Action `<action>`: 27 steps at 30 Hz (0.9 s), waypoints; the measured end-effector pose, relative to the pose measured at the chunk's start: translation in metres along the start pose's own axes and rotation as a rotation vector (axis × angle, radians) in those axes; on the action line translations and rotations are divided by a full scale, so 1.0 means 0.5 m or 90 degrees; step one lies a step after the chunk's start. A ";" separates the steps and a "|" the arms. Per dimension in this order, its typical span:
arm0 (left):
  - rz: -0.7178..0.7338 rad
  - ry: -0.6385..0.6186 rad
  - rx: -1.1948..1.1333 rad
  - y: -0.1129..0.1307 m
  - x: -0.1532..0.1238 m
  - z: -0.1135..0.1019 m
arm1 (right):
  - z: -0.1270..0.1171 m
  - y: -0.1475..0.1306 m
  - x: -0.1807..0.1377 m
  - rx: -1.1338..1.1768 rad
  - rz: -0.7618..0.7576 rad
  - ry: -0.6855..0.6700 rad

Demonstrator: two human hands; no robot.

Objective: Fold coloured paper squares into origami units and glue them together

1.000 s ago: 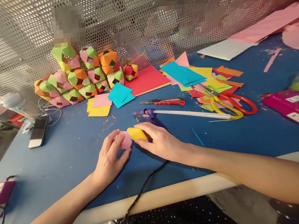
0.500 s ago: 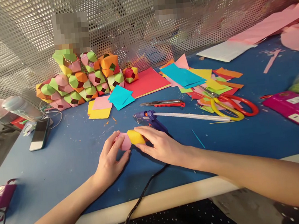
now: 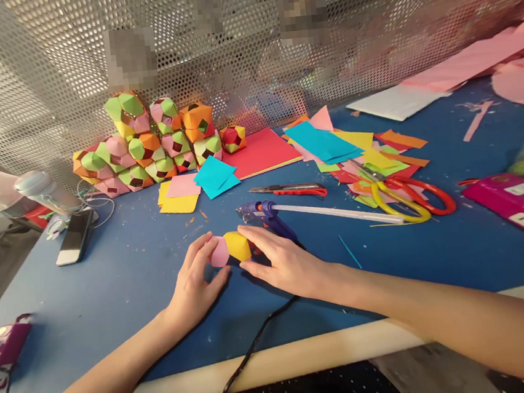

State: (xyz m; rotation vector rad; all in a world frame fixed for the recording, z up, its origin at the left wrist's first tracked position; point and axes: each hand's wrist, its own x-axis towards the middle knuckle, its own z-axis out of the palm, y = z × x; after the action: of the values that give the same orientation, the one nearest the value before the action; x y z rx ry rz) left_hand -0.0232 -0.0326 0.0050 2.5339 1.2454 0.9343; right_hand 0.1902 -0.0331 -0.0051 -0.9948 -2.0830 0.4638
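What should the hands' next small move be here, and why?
Probably a gentle press inward: the left hand holds the pink paper, the right hand holds the yellow paper, and these colours meet between them.

I count two hands [image 3: 193,280], some thirteen paper balls [image 3: 145,148], two power strips [image 3: 513,202], one glue gun [image 3: 257,208], one glue stick [image 3: 337,212], one knife [image 3: 296,191], scissors (one pair) [image 3: 394,179], one phone [image 3: 75,236], one bottle [image 3: 48,193].
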 end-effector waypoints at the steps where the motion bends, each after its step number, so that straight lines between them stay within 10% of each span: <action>1: -0.015 -0.007 -0.008 -0.001 0.002 -0.002 | -0.002 0.000 0.000 -0.002 0.005 -0.007; 11: -0.142 0.003 -0.158 -0.009 0.024 -0.032 | -0.086 -0.057 -0.012 -0.043 -0.033 -0.038; 17: -0.265 0.021 -0.152 -0.075 0.109 -0.051 | -0.166 -0.055 -0.024 -0.040 -0.091 -0.294; 27: -0.129 0.094 -0.056 -0.129 0.367 0.098 | -0.132 -0.005 -0.015 0.015 -0.023 -0.462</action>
State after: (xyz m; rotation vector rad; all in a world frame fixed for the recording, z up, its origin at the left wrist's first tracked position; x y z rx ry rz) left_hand 0.0476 0.1541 0.0249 2.2561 1.4376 1.1178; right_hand 0.2424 -0.0408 0.0351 -0.8429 -2.7113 0.9324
